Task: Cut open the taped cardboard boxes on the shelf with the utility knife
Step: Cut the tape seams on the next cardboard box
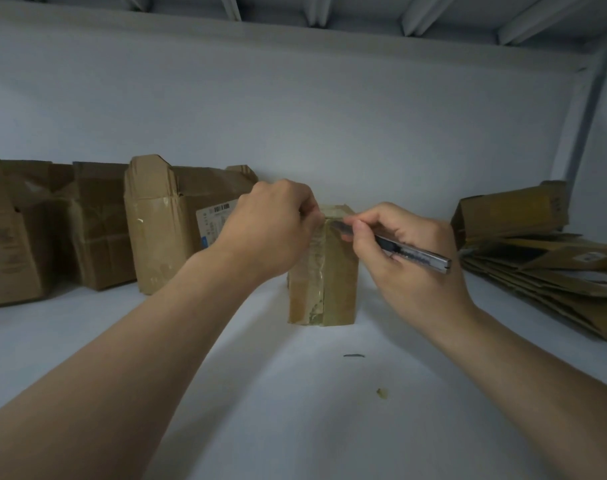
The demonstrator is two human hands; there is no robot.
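From the head camera, my left hand [271, 230] pinches the top of the small taped box [324, 289], which stands mid-shelf [295, 393]. My right hand [409, 268] grips the utility knife [413, 253] pen-style, tip at the glossy tape seam. The box looks light and liable to slide, so I'd brace it. Opened boxes [163, 230] stand to the left and flattened cardboard [537, 271] lies to the right, neither obstructing.
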